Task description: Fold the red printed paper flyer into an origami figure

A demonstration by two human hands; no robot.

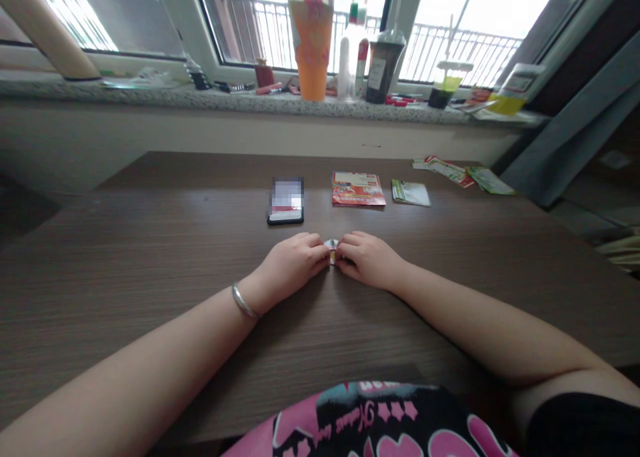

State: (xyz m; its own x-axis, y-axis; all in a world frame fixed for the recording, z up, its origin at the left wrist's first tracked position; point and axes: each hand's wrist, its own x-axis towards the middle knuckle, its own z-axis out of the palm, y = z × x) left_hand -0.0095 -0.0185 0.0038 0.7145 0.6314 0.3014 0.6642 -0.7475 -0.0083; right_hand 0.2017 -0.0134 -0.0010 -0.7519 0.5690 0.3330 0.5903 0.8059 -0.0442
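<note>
Between my two hands, low over the brown table, is a small piece of printed paper (333,251), white with yellow and red patches. My left hand (299,260), with a silver bangle at its wrist, pinches the paper's left edge. On the opposite edge the fingers of my right hand (370,258) are closed. Most of the paper is hidden behind the fingers, so its full shape cannot be made out. Just beyond my left hand lies a phone (286,201), its screen blurred. A stack of red printed leaflets (358,190) rests past my right hand.
A smaller pile of green-and-white papers (411,193) lies right of the leaflets. Cut paper strips (450,171) are at the table's far right. On the window sill (200,97) stand a tall orange drink cup (313,50), a dark drink cup (384,70), bottles and small items.
</note>
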